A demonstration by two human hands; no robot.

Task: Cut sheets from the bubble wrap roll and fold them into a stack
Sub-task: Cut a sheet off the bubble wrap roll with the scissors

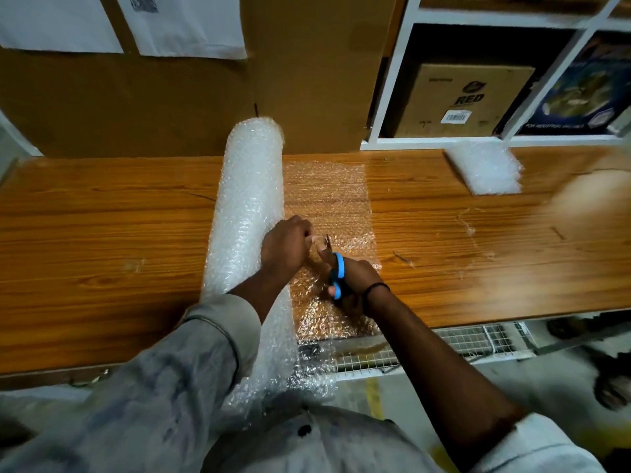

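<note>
A thick bubble wrap roll lies across the wooden table, running from the back edge over the front edge. An unrolled clear sheet spreads flat to its right. My left hand presses on the roll and pinches the sheet beside it. My right hand grips blue-handled scissors, whose blades point away from me into the sheet next to my left fingers. A stack of folded bubble wrap sheets rests at the back right of the table.
Large cardboard panels lean against the wall behind the table. A white shelf unit at the back right holds a cardboard box and a dark printed box. A wire rack sits below the table's front edge.
</note>
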